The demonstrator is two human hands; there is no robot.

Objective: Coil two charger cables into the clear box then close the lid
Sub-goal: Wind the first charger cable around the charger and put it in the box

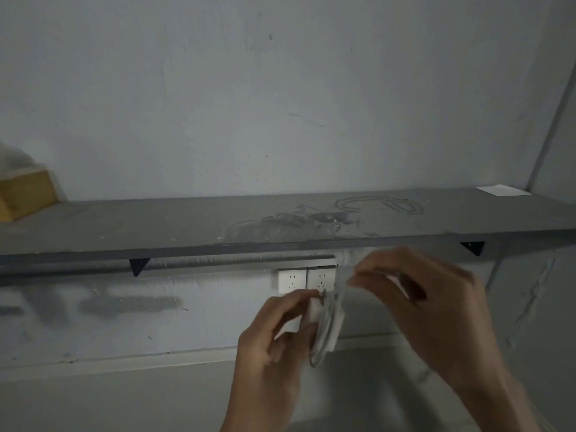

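Observation:
My left hand [274, 335] grips a white charger cable [327, 325], wound into a flat coil and held below the shelf. Beside the coil, in the same hand, there seems to be a white plug block. My right hand [436, 307] pinches the loose end of that cable just above the coil. A second cable [380, 204] lies in loose loops on the grey shelf [124, 226], right of centre. The clear box [280, 224] sits blurred on the shelf above my hands. I cannot tell whether its lid is on.
A yellow-brown box [25, 194] stands at the shelf's far left and a white paper [501, 191] lies at its far right. Two white wall sockets [307, 279] are under the shelf behind my hands. Black brackets [138, 265] hold the shelf.

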